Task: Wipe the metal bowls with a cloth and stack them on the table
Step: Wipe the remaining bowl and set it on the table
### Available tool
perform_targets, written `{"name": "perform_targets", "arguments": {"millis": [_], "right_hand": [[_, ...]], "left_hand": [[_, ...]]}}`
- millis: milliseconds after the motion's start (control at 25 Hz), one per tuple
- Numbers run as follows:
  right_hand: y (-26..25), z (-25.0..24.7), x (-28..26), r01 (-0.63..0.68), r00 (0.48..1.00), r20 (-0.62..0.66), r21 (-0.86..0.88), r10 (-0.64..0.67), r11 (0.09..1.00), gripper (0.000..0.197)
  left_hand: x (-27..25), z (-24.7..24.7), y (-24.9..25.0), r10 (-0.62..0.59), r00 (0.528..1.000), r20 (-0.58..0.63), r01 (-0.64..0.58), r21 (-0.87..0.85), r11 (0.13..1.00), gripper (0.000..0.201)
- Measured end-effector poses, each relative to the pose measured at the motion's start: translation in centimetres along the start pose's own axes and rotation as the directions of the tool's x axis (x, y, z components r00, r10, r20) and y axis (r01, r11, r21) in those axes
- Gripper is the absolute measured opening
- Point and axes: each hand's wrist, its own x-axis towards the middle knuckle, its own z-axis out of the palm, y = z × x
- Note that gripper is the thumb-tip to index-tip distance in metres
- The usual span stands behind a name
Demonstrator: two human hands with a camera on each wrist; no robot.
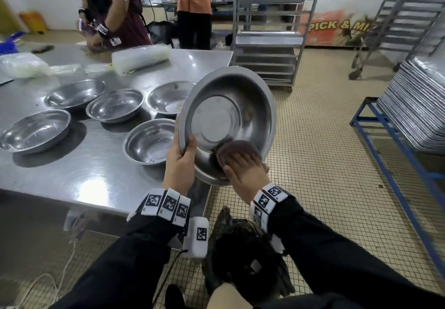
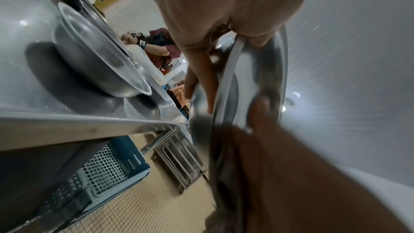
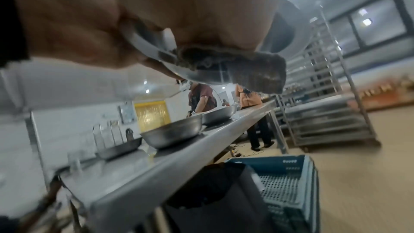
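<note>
I hold one metal bowl (image 1: 228,116) tilted up off the table's right corner, its inside facing me. My left hand (image 1: 183,161) grips its left rim, thumb inside and fingers behind; the left wrist view shows this left hand (image 2: 228,56) pinching the bowl's rim (image 2: 235,77). My right hand (image 1: 243,169) holds a brown cloth (image 1: 237,148) against the lower inner wall, fingers curled over it. In the right wrist view the cloth (image 3: 246,66) hangs over the rim under my palm. Several other bowls (image 1: 115,105) sit apart and upright on the steel table (image 1: 84,176).
A plastic-wrapped roll (image 1: 140,58) lies at the table's far side, where two people stand. A steel rack trolley (image 1: 267,43) stands beyond the corner. Stacked trays (image 1: 414,103) rest on a blue frame at right. A blue crate (image 3: 286,174) sits under the table.
</note>
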Motion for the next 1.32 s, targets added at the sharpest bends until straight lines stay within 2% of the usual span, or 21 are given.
{"name": "perform_targets", "arguments": {"millis": [80, 160, 280, 400, 440, 520, 600, 680, 720, 800, 840, 960, 1040, 1080, 1120, 1160, 1200, 1280, 1320], "right_hand": [[-2.2, 1.0, -1.2, -0.012, 1.0, -0.013, 0.242, 0.016, 0.97, 0.07], [-3.2, 1.6, -2.1, 0.01, 0.998, -0.059, 0.352, 0.012, 0.936, 0.065], [-0.7, 0.7, -2.5, -0.002, 0.991, -0.133, 0.206, 0.03, 0.979, 0.068], [3.0, -0.7, -2.3, -0.188, 0.97, -0.162, -0.016, 0.183, 0.982, 0.069], [3.7, -1.0, -2.2, -0.24, 0.957, -0.178, -0.026, 0.231, 0.97, 0.069], [4.3, -1.6, -1.7, -0.282, 0.906, -0.286, 0.144, 0.313, 0.948, 0.066], [4.3, -3.0, -0.8, -0.32, 0.81, -0.335, 0.436, 0.482, 0.841, 0.063], [4.3, -4.5, 0.1, -0.364, 0.728, -0.245, 0.654, 0.64, 0.663, 0.043], [4.2, -5.1, 0.2, -0.382, 0.716, -0.195, 0.695, 0.671, 0.61, 0.032], [4.0, -5.2, 0.4, -0.387, 0.718, -0.151, 0.726, 0.68, 0.569, 0.02], [3.8, -5.0, 0.4, -0.376, 0.708, -0.141, 0.754, 0.692, 0.539, 0.019], [1.6, -4.1, 0.6, -0.303, 0.648, -0.104, 0.874, 0.755, 0.38, 0.022], [-0.4, -3.8, 0.7, -0.241, 0.617, -0.108, 0.917, 0.779, 0.318, 0.027], [-1.2, -3.5, 0.7, -0.217, 0.618, -0.114, 0.926, 0.778, 0.308, 0.03], [-1.9, -3.4, 0.7, -0.204, 0.632, -0.115, 0.929, 0.766, 0.308, 0.033], [-2.3, -3.2, 0.7, -0.205, 0.659, -0.108, 0.926, 0.744, 0.316, 0.036], [-2.4, -3.0, 0.7, -0.217, 0.696, -0.091, 0.919, 0.712, 0.33, 0.037], [-2.0, -2.5, 0.3, -0.267, 0.767, -0.016, 0.901, 0.642, 0.342, 0.036], [-1.6, -2.2, 0.0, -0.304, 0.781, 0.025, 0.887, 0.624, 0.346, 0.036]], "left_hand": [[-0.4, 0.7, -0.6, -0.029, 1.0, -0.011, 0.028, -0.043, 0.999, 0.045], [-0.6, 1.0, -1.1, -0.065, 0.998, -0.018, 0.063, -0.097, 0.993, 0.052], [-0.7, 1.0, -1.7, -0.093, 0.996, -0.003, 0.092, -0.157, 0.983, 0.045], [-0.9, 0.6, -2.0, -0.14, 0.99, 0.025, 0.142, -0.173, 0.975, 0.043], [-1.0, 0.5, -2.2, -0.162, 0.986, 0.027, 0.165, -0.171, 0.972, 0.041], [-1.3, 0.1, -2.2, -0.206, 0.978, 0.023, 0.207, -0.166, 0.964, 0.038], [-1.6, -0.4, -1.6, -0.245, 0.969, 0.008, 0.244, -0.152, 0.958, 0.037], [-1.6, -1.1, -1.1, -0.289, 0.957, 0.029, 0.29, -0.145, 0.946, 0.034], [-1.4, -1.4, -1.0, -0.293, 0.955, 0.033, 0.295, -0.148, 0.944, 0.031], [-1.2, -1.9, -0.6, -0.262, 0.965, -0.001, 0.26, -0.117, 0.958, 0.022], [-1.1, -2.2, -0.7, -0.226, 0.974, -0.019, 0.223, -0.08, 0.971, 0.028], [-1.3, -2.2, -1.2, -0.106, 0.994, 0.012, 0.107, -0.091, 0.99, 0.072], [-1.9, -1.4, -1.8, -0.068, 0.996, 0.049, 0.07, -0.04, 0.997, 0.084], [-2.1, -1.1, -2.3, -0.071, 0.996, 0.056, 0.072, -0.023, 0.997, 0.077], [-2.3, -0.7, -2.6, -0.094, 0.994, 0.049, 0.095, -0.015, 0.995, 0.057], [-2.4, -0.5, -2.7, -0.13, 0.991, 0.011, 0.131, -0.025, 0.991, 0.035], [-2.3, -0.6, -2.8, -0.166, 0.986, -0.023, 0.164, -0.049, 0.985, 0.023], [-1.9, -1.2, -2.7, -0.181, 0.98, -0.077, 0.177, -0.058, 0.983, 0.019], [-1.5, -1.7, -2.5, -0.162, 0.981, -0.107, 0.16, -0.029, 0.987, 0.018]]}}
